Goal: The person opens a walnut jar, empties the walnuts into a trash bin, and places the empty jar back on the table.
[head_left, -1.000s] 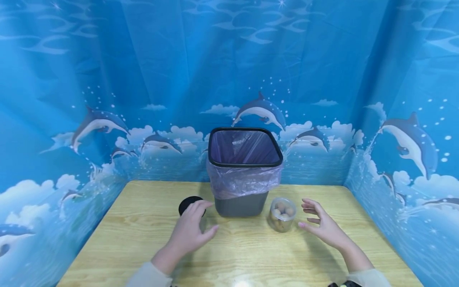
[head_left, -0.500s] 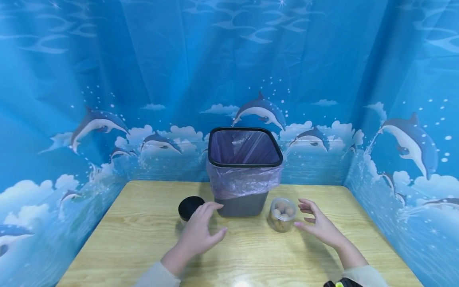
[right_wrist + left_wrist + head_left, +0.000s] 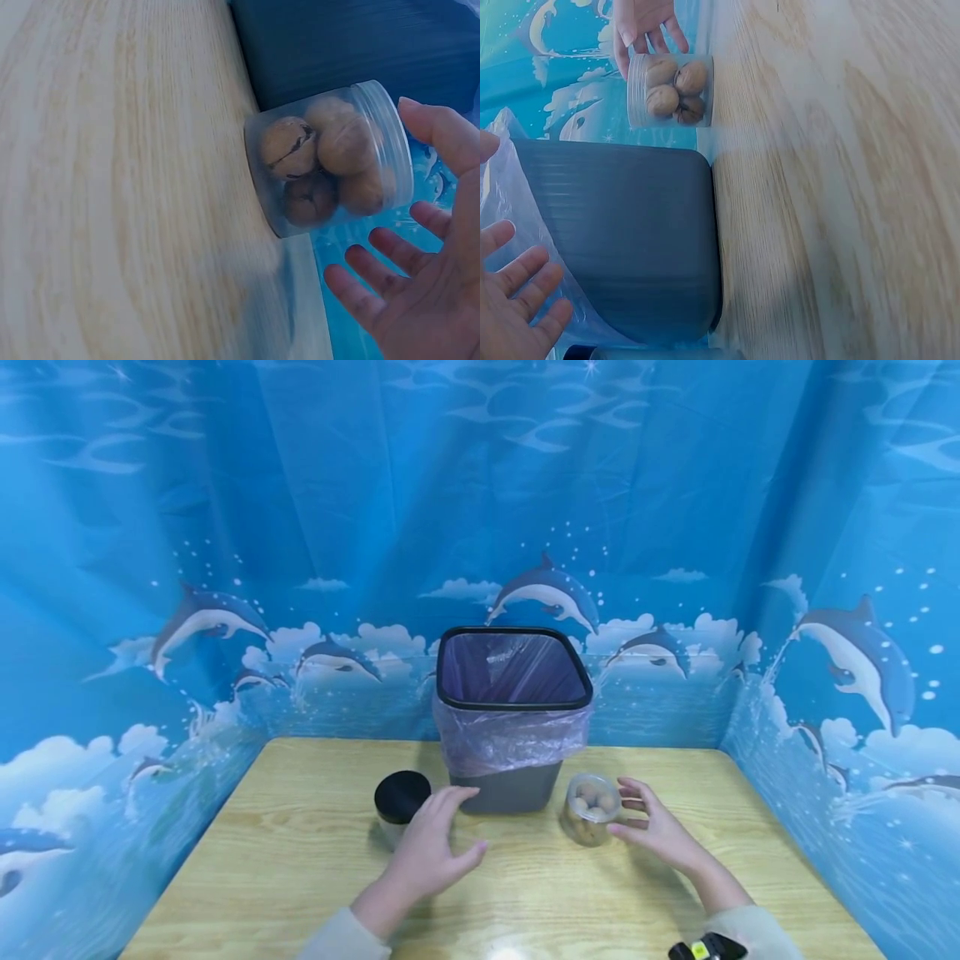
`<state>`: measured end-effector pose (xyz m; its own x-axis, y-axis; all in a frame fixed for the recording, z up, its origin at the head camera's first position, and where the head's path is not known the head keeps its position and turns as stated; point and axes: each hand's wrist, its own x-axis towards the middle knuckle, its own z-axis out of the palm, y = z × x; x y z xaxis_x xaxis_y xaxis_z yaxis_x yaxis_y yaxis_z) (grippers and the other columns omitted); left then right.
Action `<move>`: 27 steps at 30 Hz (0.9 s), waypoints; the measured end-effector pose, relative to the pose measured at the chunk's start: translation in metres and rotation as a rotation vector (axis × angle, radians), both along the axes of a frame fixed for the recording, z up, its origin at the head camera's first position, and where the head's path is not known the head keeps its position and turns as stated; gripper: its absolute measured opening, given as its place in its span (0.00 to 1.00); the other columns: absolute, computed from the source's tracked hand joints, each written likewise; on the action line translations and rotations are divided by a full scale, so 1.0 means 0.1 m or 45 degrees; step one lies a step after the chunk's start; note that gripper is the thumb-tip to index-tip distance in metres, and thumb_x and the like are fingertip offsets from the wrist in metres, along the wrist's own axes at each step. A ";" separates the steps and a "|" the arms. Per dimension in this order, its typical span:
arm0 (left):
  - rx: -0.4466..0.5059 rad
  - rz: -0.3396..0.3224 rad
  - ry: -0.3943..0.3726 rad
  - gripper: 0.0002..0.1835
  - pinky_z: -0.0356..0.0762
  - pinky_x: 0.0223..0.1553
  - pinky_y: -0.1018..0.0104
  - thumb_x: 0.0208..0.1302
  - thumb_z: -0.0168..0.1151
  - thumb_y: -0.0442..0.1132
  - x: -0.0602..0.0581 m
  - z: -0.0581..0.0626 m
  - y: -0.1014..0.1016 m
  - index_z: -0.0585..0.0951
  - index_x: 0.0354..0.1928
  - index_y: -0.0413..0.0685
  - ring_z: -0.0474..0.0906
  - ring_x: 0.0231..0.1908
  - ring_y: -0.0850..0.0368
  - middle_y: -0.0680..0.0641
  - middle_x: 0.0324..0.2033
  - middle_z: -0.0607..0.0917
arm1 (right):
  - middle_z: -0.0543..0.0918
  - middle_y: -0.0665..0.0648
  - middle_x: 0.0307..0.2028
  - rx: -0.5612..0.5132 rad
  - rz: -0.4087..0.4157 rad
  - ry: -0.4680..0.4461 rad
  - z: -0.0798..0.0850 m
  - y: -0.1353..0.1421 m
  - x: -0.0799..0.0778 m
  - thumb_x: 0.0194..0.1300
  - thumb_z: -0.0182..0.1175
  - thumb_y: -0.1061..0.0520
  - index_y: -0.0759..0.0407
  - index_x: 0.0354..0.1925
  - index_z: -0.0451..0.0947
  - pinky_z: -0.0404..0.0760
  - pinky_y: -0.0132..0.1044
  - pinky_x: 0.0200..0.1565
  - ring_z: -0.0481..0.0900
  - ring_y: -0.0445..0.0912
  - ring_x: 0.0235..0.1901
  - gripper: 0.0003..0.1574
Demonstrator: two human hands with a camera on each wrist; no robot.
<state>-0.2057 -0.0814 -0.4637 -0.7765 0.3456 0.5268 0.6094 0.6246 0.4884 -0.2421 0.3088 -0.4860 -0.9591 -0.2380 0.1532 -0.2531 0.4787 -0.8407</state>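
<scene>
A clear plastic jar [image 3: 588,822] of walnuts [image 3: 341,146] stands uncovered on the table, just right of the bin. My right hand [image 3: 660,833] is beside it, thumb and fingers spread around its right side. In the right wrist view the thumb tip comes right up to the jar's rim, and the fingers are loosely bent. My left hand [image 3: 427,852] hovers with thumb and fingers apart and nothing between them. It partly covers a second jar with a black lid [image 3: 402,796], which stands left of the bin.
A grey bin [image 3: 506,789] lined with a translucent purple bag [image 3: 517,739] stands at the back middle of the wooden table [image 3: 300,827], between the two jars. A blue dolphin-print curtain [image 3: 480,485] encloses the back and both sides.
My right hand has moved left, up to the jar of walnuts. My left hand has shifted right and slightly toward me, uncovering more of the black-lidded jar. Both jars and the bin stay put.
</scene>
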 end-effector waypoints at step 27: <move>-0.011 -0.028 -0.192 0.39 0.73 0.61 0.48 0.58 0.71 0.54 0.01 -0.11 0.26 0.69 0.70 0.54 0.72 0.62 0.52 0.51 0.64 0.74 | 0.57 0.75 0.69 -0.183 0.016 -0.245 -0.19 -0.11 -0.18 0.58 0.73 0.60 0.62 0.77 0.43 0.65 0.59 0.66 0.60 0.71 0.67 0.62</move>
<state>-0.2043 -0.0549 -0.4745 -0.8388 0.3676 0.4016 0.5432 0.6165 0.5700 -0.2603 0.2978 -0.5054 -0.9710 -0.2393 0.0011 -0.0869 0.3484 -0.9333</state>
